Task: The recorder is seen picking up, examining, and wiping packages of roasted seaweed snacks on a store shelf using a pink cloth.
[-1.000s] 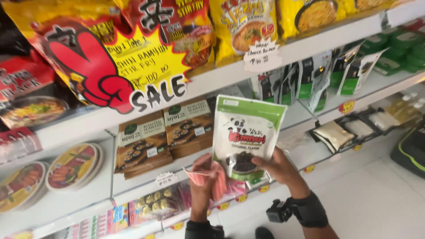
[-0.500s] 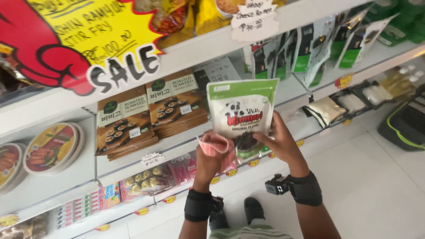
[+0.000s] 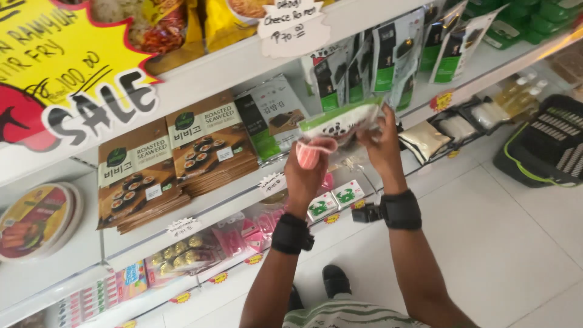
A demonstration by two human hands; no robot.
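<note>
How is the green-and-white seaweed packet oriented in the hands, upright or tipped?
Tipped. The seaweed packet lies nearly edge-on between the left hand and right hand, its printed face angled away, not facing the camera.

light: bright, even | shadows: soft | blur: slight motion | glare: packets

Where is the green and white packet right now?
In the head view, the seaweed packet is up near the middle, tilted nearly flat between the left hand and right hand, in front of the shelf of hanging packets.
</note>
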